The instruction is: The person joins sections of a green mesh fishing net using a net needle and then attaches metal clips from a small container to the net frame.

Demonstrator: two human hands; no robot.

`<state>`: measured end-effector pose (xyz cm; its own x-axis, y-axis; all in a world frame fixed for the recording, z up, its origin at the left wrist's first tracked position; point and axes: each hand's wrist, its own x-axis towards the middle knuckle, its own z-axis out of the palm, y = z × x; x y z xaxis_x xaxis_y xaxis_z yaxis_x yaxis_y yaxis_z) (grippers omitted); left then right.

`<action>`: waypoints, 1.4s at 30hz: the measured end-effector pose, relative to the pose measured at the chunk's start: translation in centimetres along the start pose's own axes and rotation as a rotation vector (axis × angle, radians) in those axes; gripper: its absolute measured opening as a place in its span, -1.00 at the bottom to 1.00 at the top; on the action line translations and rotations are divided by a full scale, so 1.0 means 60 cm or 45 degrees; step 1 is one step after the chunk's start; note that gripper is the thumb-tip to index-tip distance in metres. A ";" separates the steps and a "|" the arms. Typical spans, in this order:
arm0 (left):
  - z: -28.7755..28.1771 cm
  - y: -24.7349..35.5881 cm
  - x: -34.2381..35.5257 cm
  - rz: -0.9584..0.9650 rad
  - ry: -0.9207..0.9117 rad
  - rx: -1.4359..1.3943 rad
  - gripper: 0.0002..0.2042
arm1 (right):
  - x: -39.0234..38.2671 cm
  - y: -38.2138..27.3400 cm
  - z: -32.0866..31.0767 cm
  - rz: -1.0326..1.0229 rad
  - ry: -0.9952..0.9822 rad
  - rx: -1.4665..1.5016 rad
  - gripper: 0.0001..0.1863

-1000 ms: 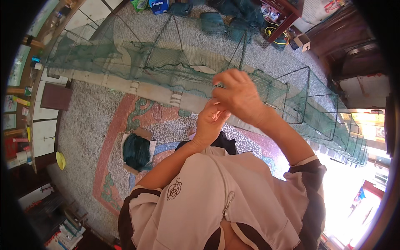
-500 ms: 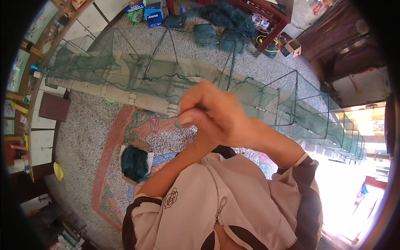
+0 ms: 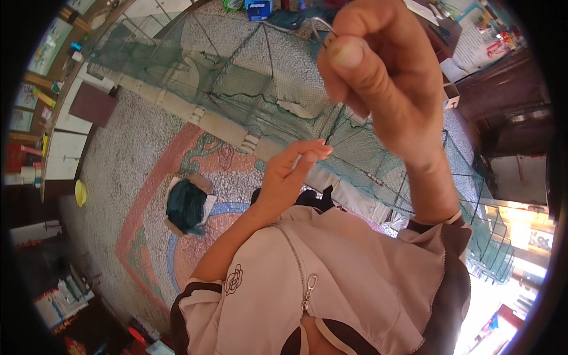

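Observation:
High in front of me, my right hand (image 3: 384, 77) pinches a thin bent metal hook (image 3: 320, 28) between thumb and finger. The hook's curved end sticks out past the fingertips; the rest is hidden in the grip. Lower and to the left, my left hand (image 3: 290, 171) has its thumb and forefinger drawn together. Whatever may be between those fingertips is too small to make out. Behind both hands stretches a long green mesh net trap (image 3: 236, 89) on wire frames, running from the upper left to the lower right.
A cardboard box with dark green netting (image 3: 186, 207) stands on the patterned floor. A pale strip (image 3: 219, 124) runs along the net's near side. A yellow bowl (image 3: 80, 193) lies at the left, near white cabinets (image 3: 64, 157). A blue box (image 3: 258, 9) stands at the far side.
My hands were close together in the middle and have parted. The right one rose up and right with the hook, now visible; the left stays lower. The view has shifted slightly.

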<state>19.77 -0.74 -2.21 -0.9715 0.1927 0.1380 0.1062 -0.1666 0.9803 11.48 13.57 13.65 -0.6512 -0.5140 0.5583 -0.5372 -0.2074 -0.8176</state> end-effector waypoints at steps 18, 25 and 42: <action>0.017 -0.007 -0.037 -0.294 0.356 -0.371 -0.79 | -0.037 0.148 -0.092 0.077 -0.979 -0.946 -0.95; 0.032 -0.016 -0.037 -0.298 0.371 -0.334 -0.78 | -0.035 0.162 -0.086 0.056 -1.029 -0.914 -0.95; 0.032 -0.056 -0.041 -0.393 0.441 -0.616 -0.79 | -0.050 0.164 -0.054 0.214 -1.009 -0.662 -0.93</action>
<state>22.22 1.23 -5.58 -0.9626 -0.0074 -0.2710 -0.2158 -0.5838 0.7827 6.40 15.77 4.38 -0.2923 -0.9560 0.0259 -0.7642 0.2172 -0.6073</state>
